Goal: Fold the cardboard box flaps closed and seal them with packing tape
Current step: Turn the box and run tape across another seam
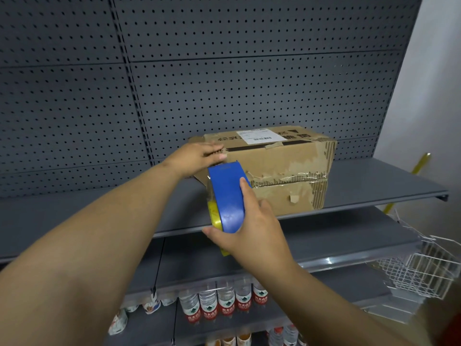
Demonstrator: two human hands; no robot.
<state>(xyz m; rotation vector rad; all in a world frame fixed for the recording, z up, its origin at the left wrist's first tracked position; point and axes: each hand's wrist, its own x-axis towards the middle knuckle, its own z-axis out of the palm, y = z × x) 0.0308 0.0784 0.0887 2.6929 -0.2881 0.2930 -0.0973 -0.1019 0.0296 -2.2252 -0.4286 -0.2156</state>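
Observation:
A worn brown cardboard box sits on the upper grey shelf, its top flaps folded down with a dark gap along the seam and a white label on top. My left hand presses flat on the box's top left corner, fingers on the flap edge. My right hand grips a blue tape dispenser with a yellow roll core, held upright just in front of the box's left front corner. Whether tape touches the box is hidden.
A grey perforated back panel rises behind the box. Lower shelves hold water bottles with red labels and small packets. A white wire basket hangs at the right. A yellow stick leans at the far right.

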